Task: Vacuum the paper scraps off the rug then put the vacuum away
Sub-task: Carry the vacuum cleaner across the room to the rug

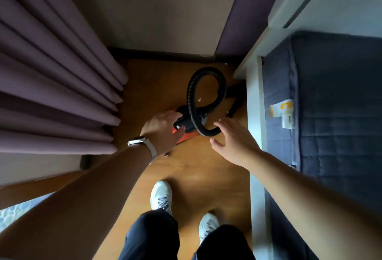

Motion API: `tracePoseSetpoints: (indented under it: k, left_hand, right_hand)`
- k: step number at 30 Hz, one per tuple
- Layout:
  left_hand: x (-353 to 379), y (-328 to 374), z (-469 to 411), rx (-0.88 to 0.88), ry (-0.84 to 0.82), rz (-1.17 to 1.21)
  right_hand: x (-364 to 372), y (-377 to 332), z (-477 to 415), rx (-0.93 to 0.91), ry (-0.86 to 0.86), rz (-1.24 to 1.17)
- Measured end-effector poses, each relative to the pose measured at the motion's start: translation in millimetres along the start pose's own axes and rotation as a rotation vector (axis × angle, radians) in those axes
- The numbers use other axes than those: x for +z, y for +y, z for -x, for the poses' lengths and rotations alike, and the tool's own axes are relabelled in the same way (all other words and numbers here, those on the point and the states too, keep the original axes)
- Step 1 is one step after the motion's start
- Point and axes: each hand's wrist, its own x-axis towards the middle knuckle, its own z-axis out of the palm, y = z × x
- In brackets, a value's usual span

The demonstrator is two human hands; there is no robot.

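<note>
The head view, the only 1 here, looked down a narrow strip of wood floor (203, 166) between a purple curtain (51, 73) on the left and a dark blue mattress (334, 104) on the right. The vacuum (187, 125), orange and black, sat on the floor at the far end of that strip, near the wall, with its black hose (190, 98) curled in a loop over and beyond it.

The left hand (163, 123), with a watch (137, 142) on its wrist, gripped the near left of the vacuum, fingers curled over the black top and thumb tucked against the side. The right hand (229, 137) hovered just beside the near bend of the hose, fingers apart and straight, holding nothing.

Either step fits this pose: lifting the vacuum out of its corner to begin, or settling it there at the end. If it was being fetched, the next move would call for the right hand to gather the loose hose so it did not drag, then a lift toward the rug (12, 212).

Only a corner of the rug showed at the near left, too blurred to tell whether scraps lay on it. 3 small white specks (199, 100) on the wood near the hose could be paper. The left forearm hid part of the vacuum. A small pronged item (167, 154), perhaps the plug, was unclear.
</note>
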Motion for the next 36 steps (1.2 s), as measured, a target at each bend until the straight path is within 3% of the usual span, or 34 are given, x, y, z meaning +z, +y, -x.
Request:
tracePoseSetpoints:
  k: [9,16,28,36]
  left_hand:
    - [156.1,-79.4,-82.1,-0.011,0.054,0.014]
    - [214.1,-103.3,-122.1,-0.024,0.081,-0.073]
    - [235.7,-113.7,-152.9,-0.085,0.04,0.074]
    - [236.5,-118.5,-154.3,-0.056,0.068,-0.059]
  right_hand:
    - [177.0,86.8,-92.8,0.032,0.012,-0.048]
    - [253.6,122.1,-142.4,0.03,0.085,-0.123]
    - [292.7,137.1,-172.0,0.041,0.107,-0.269]
    - [269.7,129.8,-164.2,0.01,0.181,-0.317]
